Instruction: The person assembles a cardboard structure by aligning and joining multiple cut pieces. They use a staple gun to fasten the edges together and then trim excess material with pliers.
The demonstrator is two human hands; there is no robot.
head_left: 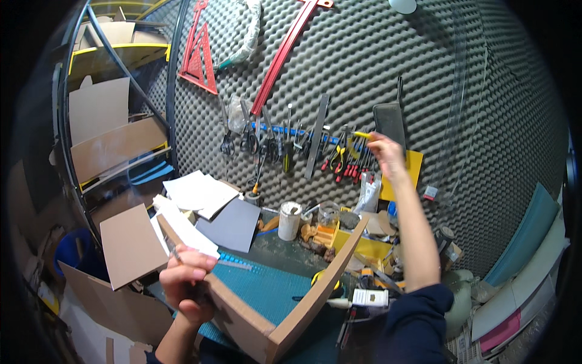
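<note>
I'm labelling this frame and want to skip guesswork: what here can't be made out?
Head view:
- Right hand: blurred at the tool rack; the yellow-handled tool at its fingertips is too small to identify.
- Left hand: its palm side is hidden behind the cardboard piece it holds.
- Cardboard piece: its lower corner is cut off by the bottom edge.
- Clutter behind the green cutting mat: too small to tell apart.
</note>
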